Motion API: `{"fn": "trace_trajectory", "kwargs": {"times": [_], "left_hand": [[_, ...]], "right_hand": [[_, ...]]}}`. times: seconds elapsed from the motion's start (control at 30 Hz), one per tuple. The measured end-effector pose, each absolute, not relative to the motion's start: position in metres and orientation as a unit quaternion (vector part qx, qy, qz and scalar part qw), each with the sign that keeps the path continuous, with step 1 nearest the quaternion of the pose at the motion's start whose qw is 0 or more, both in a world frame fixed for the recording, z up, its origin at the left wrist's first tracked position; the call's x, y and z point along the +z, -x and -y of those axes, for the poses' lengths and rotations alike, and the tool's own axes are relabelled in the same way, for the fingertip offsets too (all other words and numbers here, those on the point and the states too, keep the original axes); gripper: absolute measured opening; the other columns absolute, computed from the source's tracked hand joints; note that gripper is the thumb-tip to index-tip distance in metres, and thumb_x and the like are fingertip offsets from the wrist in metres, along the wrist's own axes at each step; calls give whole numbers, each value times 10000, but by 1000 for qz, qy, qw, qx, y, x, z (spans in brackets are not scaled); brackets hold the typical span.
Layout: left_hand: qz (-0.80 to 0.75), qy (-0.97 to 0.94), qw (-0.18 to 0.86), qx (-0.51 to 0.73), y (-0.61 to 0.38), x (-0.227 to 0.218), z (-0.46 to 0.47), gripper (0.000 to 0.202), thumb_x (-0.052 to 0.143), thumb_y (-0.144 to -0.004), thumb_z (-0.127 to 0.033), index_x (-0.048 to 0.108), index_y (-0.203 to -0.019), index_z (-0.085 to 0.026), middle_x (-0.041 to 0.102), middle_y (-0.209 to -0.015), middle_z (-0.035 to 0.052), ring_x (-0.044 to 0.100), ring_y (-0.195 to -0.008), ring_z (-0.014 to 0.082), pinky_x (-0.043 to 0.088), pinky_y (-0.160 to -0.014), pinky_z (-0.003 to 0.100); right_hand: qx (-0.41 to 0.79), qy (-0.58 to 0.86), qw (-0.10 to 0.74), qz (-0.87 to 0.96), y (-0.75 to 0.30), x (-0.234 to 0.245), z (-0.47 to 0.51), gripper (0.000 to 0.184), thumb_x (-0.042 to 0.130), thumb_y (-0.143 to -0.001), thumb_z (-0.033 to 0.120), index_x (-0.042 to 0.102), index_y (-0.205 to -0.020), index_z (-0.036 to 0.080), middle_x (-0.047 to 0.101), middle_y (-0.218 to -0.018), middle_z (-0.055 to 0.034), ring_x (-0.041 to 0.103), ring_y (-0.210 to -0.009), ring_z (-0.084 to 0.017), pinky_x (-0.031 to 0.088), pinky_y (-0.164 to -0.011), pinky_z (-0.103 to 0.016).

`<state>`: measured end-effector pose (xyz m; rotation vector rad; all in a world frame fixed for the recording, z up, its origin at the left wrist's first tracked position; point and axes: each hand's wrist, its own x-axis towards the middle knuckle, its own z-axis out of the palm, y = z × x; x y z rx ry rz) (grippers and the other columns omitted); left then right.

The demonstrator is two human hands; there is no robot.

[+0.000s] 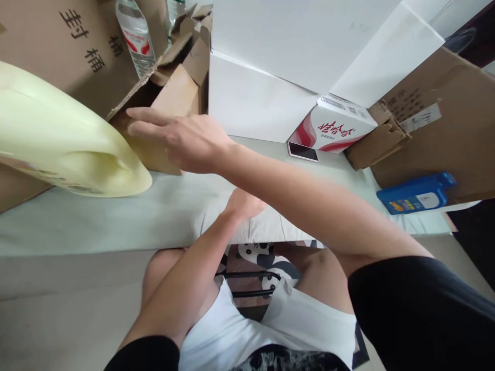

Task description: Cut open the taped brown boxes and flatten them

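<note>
My right hand (189, 139) reaches across to the left over the cloth-covered table, its first fingers stretched out and holding nothing that I can see. The fingertips hover at the near side of an open cardboard box (176, 95), close to a large pale yellow jug (73, 134); whether they touch the box cannot be told. Below the right forearm, my left hand (244, 205) rests low over the creased pale cloth (162, 216). Its fingers look curled in, and the forearm partly hides them, so anything in them does not show.
A clear plastic bottle (136, 38) stands in cardboard at the back left. White boxes (255, 98) line the back. A phone (302, 151) lies before a red-and-white carton (332, 126). A blue bottle (415, 196) is at right by a large brown box (444, 118).
</note>
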<state>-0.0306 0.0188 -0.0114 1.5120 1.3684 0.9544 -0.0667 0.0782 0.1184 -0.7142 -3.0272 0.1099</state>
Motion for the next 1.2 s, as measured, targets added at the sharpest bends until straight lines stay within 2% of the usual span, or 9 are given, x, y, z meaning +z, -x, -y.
{"fn": "trace_trajectory", "kwargs": {"times": [0.17, 0.27, 0.37, 0.43, 0.53, 0.73, 0.93, 1.07, 1.2], "left_hand": [[-554, -675, 345, 345, 27, -14, -24, 123, 606, -764, -196, 545, -869, -215, 655, -877, 70, 519, -762, 217, 307, -592, 318], [-538, -713, 247, 375, 24, -21, -29, 131, 571, -801, -214, 475, -713, -209, 566, -664, 29, 457, -614, 166, 288, -553, 308], [-493, -719, 93, 480, 22, -18, -24, 265, 547, -821, -199, 370, -625, -208, 408, -506, -20, 329, -479, 118, 242, -498, 300], [-444, -685, -42, 577, 19, -8, -13, 271, 541, -817, -130, 343, -651, -213, 354, -496, -42, 290, -464, 110, 225, -480, 298], [-396, -667, -91, 624, 17, 16, 10, 303, 566, -797, -76, 322, -696, -224, 326, -533, -50, 287, -480, 115, 242, -489, 310], [-353, -600, -154, 701, 44, 36, 14, 53, 579, -837, -181, 570, -817, -229, 510, -714, 21, 549, -719, 201, 469, -659, 383], [-486, -559, 148, 655, 84, -15, -50, 356, 643, -902, -466, 639, -1220, -307, 658, -1283, 45, 579, -1279, 274, 505, -982, 469], [-454, -620, 252, 588, 78, -50, -70, 551, 638, -873, -633, 576, -1330, -330, 640, -1317, 65, 618, -1239, 274, 521, -1023, 444], [-444, -611, 264, 599, 62, -58, -71, 589, 608, -898, -625, 492, -1393, -329, 623, -1314, 78, 631, -1197, 280, 524, -1022, 469]], "right_hand": [[-42, 259, -16, 965, 69, 105, -89, 521, 191, -986, 105, 499, -1376, 264, 457, -1538, 52, 644, -1161, -91, 507, -999, -368], [-56, 285, 36, 956, 51, 93, -101, 279, 341, -1016, 68, 568, -1152, 158, 542, -1409, -63, 661, -1057, -137, 561, -850, -262], [-58, 321, 69, 943, 19, 81, -119, 228, 360, -1005, 79, 572, -1039, 155, 575, -1310, -73, 635, -998, -149, 539, -810, -285], [-42, 346, 138, 927, -10, 74, -129, 221, 375, -986, 77, 576, -1019, 163, 599, -1220, -71, 613, -981, -154, 532, -819, -292], [-2, 322, 298, 899, -59, 66, -127, 290, 351, -966, 71, 600, -1027, 205, 612, -1097, -60, 608, -958, -166, 537, -845, -329], [19, 320, 547, 774, -149, 51, -62, 250, 395, -976, 205, 617, -872, 256, 588, -841, -47, 626, -844, -214, 552, -799, -442], [52, 422, 630, 650, -196, 16, -26, 103, 486, -908, 237, 569, -902, 297, 591, -863, -45, 646, -837, -231, 559, -759, -456], [191, 420, 600, 654, -206, 0, -34, 368, 553, -893, 305, 529, -1256, 361, 669, -1150, -60, 682, -965, -236, 581, -799, -438], [287, 310, 538, 730, -210, -4, -44, 326, 643, -881, 397, 645, -1197, 318, 748, -1153, -72, 698, -1069, -269, 575, -929, -483]]}}
